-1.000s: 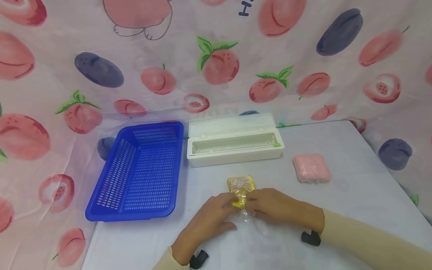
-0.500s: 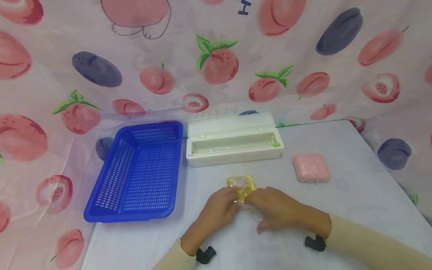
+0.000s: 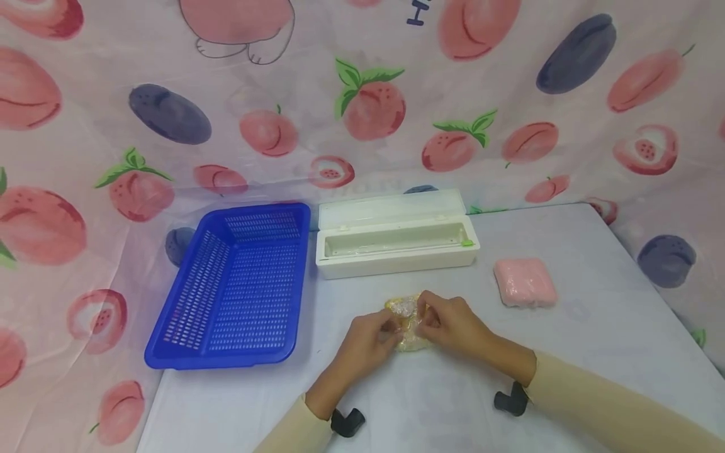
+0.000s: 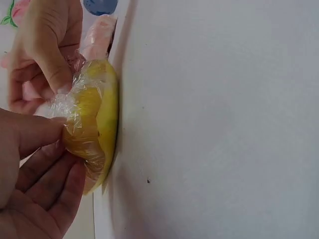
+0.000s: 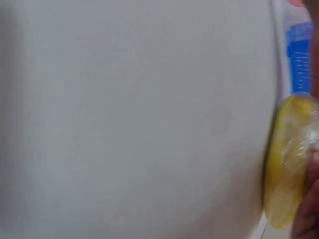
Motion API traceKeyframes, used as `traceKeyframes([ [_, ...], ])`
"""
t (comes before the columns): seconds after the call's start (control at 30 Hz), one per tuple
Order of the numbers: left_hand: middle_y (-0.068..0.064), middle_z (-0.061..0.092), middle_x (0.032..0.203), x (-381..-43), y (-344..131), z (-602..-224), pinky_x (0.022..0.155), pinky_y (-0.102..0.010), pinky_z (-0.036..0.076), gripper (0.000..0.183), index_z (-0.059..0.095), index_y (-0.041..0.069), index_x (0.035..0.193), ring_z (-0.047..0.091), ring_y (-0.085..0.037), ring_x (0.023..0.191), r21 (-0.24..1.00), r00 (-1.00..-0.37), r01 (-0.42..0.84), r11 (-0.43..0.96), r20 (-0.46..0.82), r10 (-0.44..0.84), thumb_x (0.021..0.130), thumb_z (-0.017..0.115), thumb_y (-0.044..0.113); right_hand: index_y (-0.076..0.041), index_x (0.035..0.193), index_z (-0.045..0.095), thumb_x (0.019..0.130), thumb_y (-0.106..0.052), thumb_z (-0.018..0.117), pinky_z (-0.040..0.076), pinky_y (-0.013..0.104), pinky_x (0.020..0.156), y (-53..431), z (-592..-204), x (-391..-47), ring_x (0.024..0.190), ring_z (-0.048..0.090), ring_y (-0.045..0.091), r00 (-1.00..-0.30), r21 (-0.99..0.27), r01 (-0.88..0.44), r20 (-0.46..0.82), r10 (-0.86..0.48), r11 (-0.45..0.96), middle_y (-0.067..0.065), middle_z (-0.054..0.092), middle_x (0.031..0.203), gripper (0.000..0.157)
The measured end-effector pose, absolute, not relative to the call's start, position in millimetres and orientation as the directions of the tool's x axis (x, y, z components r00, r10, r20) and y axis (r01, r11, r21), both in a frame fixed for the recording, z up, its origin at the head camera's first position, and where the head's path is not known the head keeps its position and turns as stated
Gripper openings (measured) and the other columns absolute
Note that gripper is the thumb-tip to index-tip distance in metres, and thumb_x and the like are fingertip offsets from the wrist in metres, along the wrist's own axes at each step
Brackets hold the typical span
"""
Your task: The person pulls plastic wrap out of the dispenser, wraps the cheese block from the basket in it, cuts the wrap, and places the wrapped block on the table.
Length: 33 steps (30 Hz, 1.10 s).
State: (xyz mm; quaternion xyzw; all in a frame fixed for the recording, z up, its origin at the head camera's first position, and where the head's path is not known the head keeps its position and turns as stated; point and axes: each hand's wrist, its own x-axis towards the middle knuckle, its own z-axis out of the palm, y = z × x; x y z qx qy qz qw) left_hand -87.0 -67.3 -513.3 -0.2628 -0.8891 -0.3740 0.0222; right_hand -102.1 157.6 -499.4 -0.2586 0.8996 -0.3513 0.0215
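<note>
A small yellow block lies on the white table in the head view, covered in clear plastic wrap. From its left, my left hand pinches the wrap between thumb and forefinger. My right hand pinches the wrap at the right side of the block, its fingertips bent. Both hands appear in the left wrist view, where the bunched film sits between their fingertips on top of the block. Only the edge of the right hand's fingers shows in the right wrist view, beside the yellow block.
A blue perforated basket stands at the left. Behind the hands is a long white plastic wrap dispenser, its lid raised and a green slider at its right end. A pink block in clear film lies to the right.
Loose film in front of the yellow block has been folded up over it. My right hand has risen and curled its fingertips to pinch; the left hand has stayed close by.
</note>
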Motion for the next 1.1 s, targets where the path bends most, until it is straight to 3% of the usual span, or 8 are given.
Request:
traceKeyframes([
  [0.1,0.006,0.072,0.096,-88.8,-65.4,-516.2,0.08,-0.023,0.057,0.015,0.072,0.016,0.095,0.07,-0.007,0.09,0.595,-0.836,0.54,0.595,0.302,0.458,0.085,0.08,0.008,-0.021,0.086,0.066,0.08,-0.012,0.087,0.048,0.017,0.063,158.4,-503.2,-103.4,0.072,0.052,0.002,-0.8,-0.515,-0.589,0.261,-0.541,0.623,-0.013,0.058,0.081,0.023],
  [0.2,0.006,0.07,0.096,-89.5,-64.2,-517.0,0.079,-0.022,0.056,0.013,0.077,0.016,0.09,0.069,-0.009,0.089,0.526,-0.802,0.596,0.607,0.36,0.476,0.083,0.081,0.005,-0.019,0.09,0.075,0.081,-0.007,0.083,0.051,0.018,0.071,164.9,-506.2,-105.5,0.082,0.054,0.005,-0.651,-0.311,-0.759,0.342,-0.678,0.572,-0.01,0.06,0.091,0.017],
  [0.3,0.003,0.07,0.104,-88.1,-64.5,-514.5,0.084,-0.023,0.056,0.006,0.081,0.013,0.089,0.069,-0.011,0.095,0.445,-0.778,0.628,0.638,0.335,0.532,0.087,0.079,0.008,-0.015,0.102,0.076,0.085,-0.008,0.078,0.053,0.024,0.08,174.4,-506.5,-107.8,0.096,0.058,0.011,-0.498,-0.114,-0.864,0.331,-0.801,0.49,-0.005,0.064,0.105,0.019],
  [0.4,-0.001,0.066,0.119,-84.8,-66.7,-510.1,0.093,-0.027,0.054,0.01,0.082,0.014,0.094,0.063,-0.016,0.108,0.286,-0.735,0.678,0.677,0.265,0.625,0.093,0.075,0.02,-0.015,0.113,0.074,0.09,-0.027,0.076,0.053,0.031,0.084,184.0,-504.4,-106.5,0.113,0.059,0.016,-0.421,0.014,-0.897,0.281,-0.862,0.443,-0.003,0.063,0.123,0.025],
  [0.53,-0.009,0.052,0.149,-81.1,-71.1,-503.9,0.108,-0.037,0.049,0.022,0.081,0.017,0.102,0.05,-0.028,0.136,0.108,-0.665,0.745,0.658,0.201,0.719,0.093,0.074,0.036,-0.021,0.136,0.066,0.095,-0.05,0.067,0.05,0.045,0.1,191.9,-495.5,-101.1,0.142,0.047,0.025,-0.461,0.062,-0.879,0.143,-0.876,0.472,0.001,0.047,0.157,0.051],
  [0.73,-0.009,0.041,0.162,-82.0,-72.7,-501.5,0.113,-0.042,0.046,0.031,0.073,0.015,0.112,0.043,-0.03,0.148,0.133,-0.662,0.747,0.652,0.055,0.747,0.094,0.071,0.041,-0.015,0.156,0.042,0.103,-0.041,0.057,0.039,0.058,0.115,191.2,-488.1,-98.1,0.155,0.029,0.027,-0.522,-0.135,-0.83,-0.151,-0.839,0.541,0.008,0.025,0.169,0.061],
  [1.0,-0.005,0.048,0.157,-93.8,-72.6,-502.7,0.109,-0.04,0.049,0.03,0.068,0.015,0.118,0.054,-0.025,0.139,0.3,-0.714,0.669,0.68,0.005,0.701,0.092,0.076,0.029,-0.013,0.148,0.054,0.098,-0.016,0.065,0.045,0.055,0.111,186.5,-492.7,-108.5,0.14,0.053,0.026,-0.49,-0.065,-0.869,-0.034,-0.871,0.491,0.011,0.049,0.156,0.052],
  [1.1,-0.005,0.066,0.139,-98.1,-76.6,-501.3,0.099,-0.035,0.054,0.036,0.062,0.013,0.13,0.067,-0.019,0.118,0.457,-0.753,0.586,0.669,0.003,0.658,0.098,0.069,0.027,-0.018,0.145,0.058,0.101,-0.014,0.061,0.046,0.05,0.111,186.2,-492.6,-110.9,0.134,0.058,0.021,-0.576,-0.206,-0.801,0.006,-0.818,0.562,0.003,0.059,0.149,0.045],
])
